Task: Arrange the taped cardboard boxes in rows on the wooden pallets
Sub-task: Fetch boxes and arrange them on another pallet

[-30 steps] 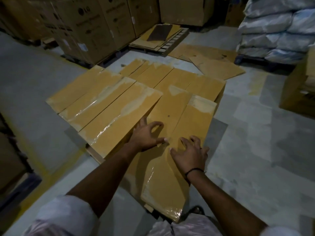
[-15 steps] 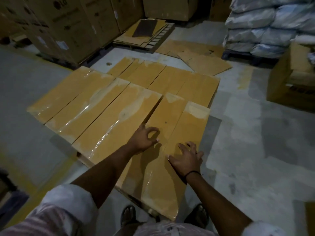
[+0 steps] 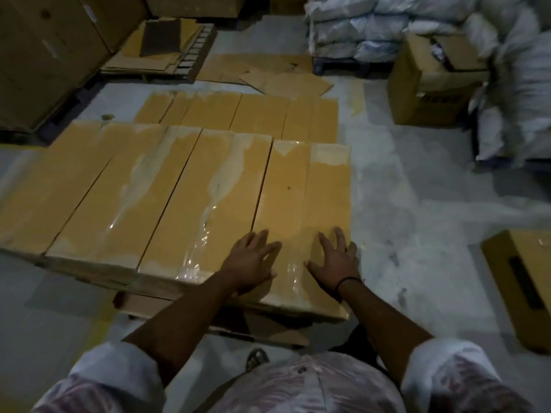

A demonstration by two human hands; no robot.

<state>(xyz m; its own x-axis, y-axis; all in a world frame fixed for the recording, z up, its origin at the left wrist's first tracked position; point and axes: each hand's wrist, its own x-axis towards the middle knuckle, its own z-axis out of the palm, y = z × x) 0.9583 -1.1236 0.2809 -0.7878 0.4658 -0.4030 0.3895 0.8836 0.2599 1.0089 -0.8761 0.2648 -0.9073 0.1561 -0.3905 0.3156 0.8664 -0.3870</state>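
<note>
1. My left hand (image 3: 252,260) lies flat on the near row of taped boxes (image 3: 167,204), fingers straight and spread, gripping nothing
2. My right hand (image 3: 335,260) is flat on the rightmost box (image 3: 328,198), fingers splayed near its outer edge
3. The boxes lie touching side by side on the pallet (image 3: 143,304)

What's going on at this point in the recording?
A person leans over taped cardboard boxes laid side by side in a front row, with a second row just behind. The left hand and right hand press flat, fingers spread, on the near end of the two narrow boxes at the row's right end. Nothing is gripped; those boxes lie level with their neighbours and seem to be getting squared up.
</note>
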